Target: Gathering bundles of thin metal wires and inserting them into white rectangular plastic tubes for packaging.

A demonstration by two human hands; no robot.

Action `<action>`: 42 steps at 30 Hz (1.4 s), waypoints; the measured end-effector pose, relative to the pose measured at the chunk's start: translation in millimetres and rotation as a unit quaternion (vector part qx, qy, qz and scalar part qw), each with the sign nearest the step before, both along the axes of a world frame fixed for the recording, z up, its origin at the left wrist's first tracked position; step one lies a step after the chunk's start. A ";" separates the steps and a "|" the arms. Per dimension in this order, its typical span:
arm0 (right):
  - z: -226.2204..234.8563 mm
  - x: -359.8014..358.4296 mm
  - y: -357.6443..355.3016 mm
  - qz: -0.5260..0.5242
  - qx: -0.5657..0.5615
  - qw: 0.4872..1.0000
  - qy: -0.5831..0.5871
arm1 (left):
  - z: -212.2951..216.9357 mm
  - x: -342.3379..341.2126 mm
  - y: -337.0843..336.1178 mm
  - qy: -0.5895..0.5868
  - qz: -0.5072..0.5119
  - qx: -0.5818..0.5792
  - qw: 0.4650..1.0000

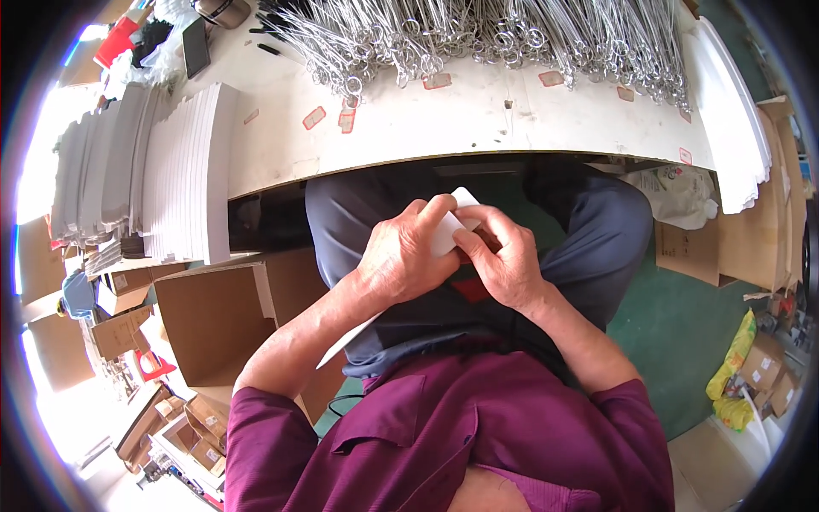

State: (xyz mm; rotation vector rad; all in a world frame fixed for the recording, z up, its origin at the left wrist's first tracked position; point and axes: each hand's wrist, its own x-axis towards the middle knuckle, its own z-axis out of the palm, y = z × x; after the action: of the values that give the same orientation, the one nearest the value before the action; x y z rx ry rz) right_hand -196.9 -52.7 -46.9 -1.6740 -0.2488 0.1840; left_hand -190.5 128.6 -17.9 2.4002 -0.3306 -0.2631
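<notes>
Above my lap, both hands hold a long, narrow white piece of card or flat box (445,235). It slants from between my fingers down to the lower left, under my left forearm. My left hand (408,256) wraps round its middle, with the forefinger bent over the top. At its upper end my right hand (503,256) pinches with thumb and fingers. The hands nearly touch, and part of the white piece is hidden behind them.
Many metal skewers with ring ends (512,43) cover the table's far side. White flat boxes stand stacked at left (183,171); more white sheets (734,119) lie at right. An open cardboard box (213,324) stands by my left side. Small red-edged labels (315,118) dot the table.
</notes>
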 end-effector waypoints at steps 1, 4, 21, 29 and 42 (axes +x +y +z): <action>0.3 -2.4 2.5 -0.042 0.054 0.997 0.020 | -0.2 -1.0 0.5 -0.003 0.007 -0.003 1.000; -11.9 -4.7 3.0 -0.053 0.136 0.985 0.089 | -1.3 -0.5 0.2 0.001 0.008 -0.008 1.000; -2.9 9.1 20.3 -0.071 0.074 0.991 0.091 | -7.8 -6.2 -2.5 0.000 0.044 0.006 0.999; 6.5 18.2 6.1 -0.030 0.045 0.978 0.199 | -11.6 -11.2 -5.2 -0.023 0.059 0.017 0.998; -6.6 11.2 14.3 -0.048 -0.041 0.998 -0.004 | -21.2 -14.0 -0.3 -0.069 0.041 0.019 0.997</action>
State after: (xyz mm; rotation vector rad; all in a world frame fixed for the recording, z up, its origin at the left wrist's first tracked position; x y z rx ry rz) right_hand -185.7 -38.4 -53.6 -1.7651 -0.1690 0.1177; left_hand -204.5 128.3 -39.1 2.4678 -0.2917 -0.0673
